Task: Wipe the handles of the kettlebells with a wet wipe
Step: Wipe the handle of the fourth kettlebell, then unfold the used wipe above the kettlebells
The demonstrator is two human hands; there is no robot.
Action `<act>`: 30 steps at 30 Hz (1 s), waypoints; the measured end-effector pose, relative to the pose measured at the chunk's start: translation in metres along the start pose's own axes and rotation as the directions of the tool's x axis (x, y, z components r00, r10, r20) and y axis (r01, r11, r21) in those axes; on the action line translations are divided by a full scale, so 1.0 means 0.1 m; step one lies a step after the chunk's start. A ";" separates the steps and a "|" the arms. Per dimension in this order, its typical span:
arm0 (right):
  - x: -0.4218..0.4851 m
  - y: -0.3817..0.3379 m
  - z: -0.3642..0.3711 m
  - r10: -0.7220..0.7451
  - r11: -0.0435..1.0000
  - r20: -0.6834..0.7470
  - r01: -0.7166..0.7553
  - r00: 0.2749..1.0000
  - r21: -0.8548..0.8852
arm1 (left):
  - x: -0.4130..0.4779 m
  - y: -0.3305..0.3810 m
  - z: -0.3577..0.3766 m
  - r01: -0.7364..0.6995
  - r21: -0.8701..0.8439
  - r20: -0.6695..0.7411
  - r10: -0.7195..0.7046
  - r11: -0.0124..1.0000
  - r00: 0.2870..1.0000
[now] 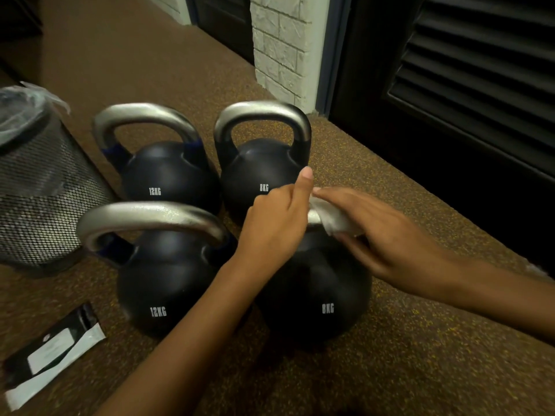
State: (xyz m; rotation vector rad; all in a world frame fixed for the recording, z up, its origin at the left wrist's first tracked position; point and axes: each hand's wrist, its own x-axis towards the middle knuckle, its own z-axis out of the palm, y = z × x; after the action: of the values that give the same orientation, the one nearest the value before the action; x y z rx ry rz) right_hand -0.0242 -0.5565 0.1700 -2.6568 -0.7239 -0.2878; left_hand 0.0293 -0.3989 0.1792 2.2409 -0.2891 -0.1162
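Observation:
Several black kettlebells with steel handles stand on the speckled floor: two marked 12KG at the left (168,283) (168,172) and two marked 8KG at the right (315,295) (261,166). My left hand (276,220) grips the handle of the near 8KG kettlebell, thumb pointing up. My right hand (372,232) holds a white wet wipe (333,219) wrapped over the same handle, just right of my left hand. That handle is mostly hidden by both hands; a small steel patch (313,217) shows between them.
A black mesh waste bin (42,187) with a plastic liner stands at the left. A wet wipe packet (51,352) lies on the floor at the lower left. A white brick pillar (282,46) and dark louvred doors (468,70) line the back right.

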 end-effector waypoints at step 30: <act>0.98 -0.13 -0.36 0.452 0.280 0.332 -0.486 0.828 0.828 | 0.59 -0.14 -1.13 0.259 -0.627 0.382 0.000 0.734 0.924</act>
State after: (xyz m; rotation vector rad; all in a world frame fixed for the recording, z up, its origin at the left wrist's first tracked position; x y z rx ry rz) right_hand 0.0485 -0.5167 0.2348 -1.6565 0.0327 0.2753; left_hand 0.1095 -0.3199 0.2411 1.4931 -0.2300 -0.6195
